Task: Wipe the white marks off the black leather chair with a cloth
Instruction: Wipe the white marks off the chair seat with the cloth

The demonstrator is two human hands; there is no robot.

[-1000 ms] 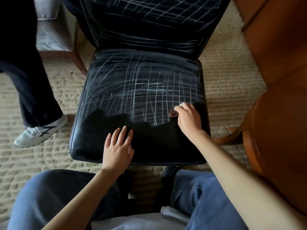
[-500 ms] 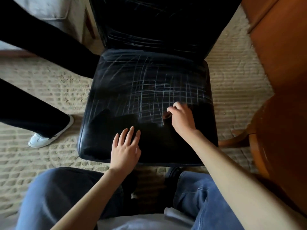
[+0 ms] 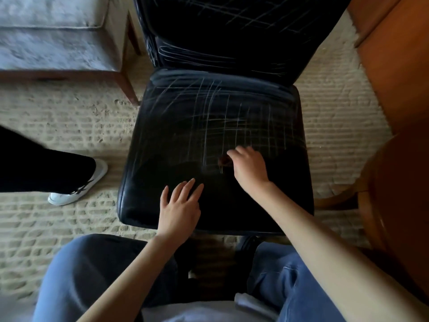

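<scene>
The black leather chair's seat (image 3: 185, 126) lies in front of me, crossed by thin white marks (image 3: 220, 122) over its middle and back. More marks streak the backrest (image 3: 232, 31). The front strip of the seat looks plain black. My left hand (image 3: 180, 205) rests flat on the seat's front part, fingers straight and spread. My right hand (image 3: 249, 168) presses on the seat right of centre with its fingers curled down. The cloth under it is almost wholly hidden; only a small brownish patch (image 3: 224, 161) shows by the fingertips.
Another person's black trouser leg and white shoe (image 3: 79, 187) stand on the beige woven carpet (image 3: 69, 124) left of the chair. A grey upholstered seat with wooden legs (image 3: 58, 31) is at the upper left. Orange-brown wooden furniture (image 3: 394, 89) lines the right side.
My right hand has slid a little to the left across the marks. My left hand stays flat on the seat. The other person's leg has shifted at the left, and my view has moved.
</scene>
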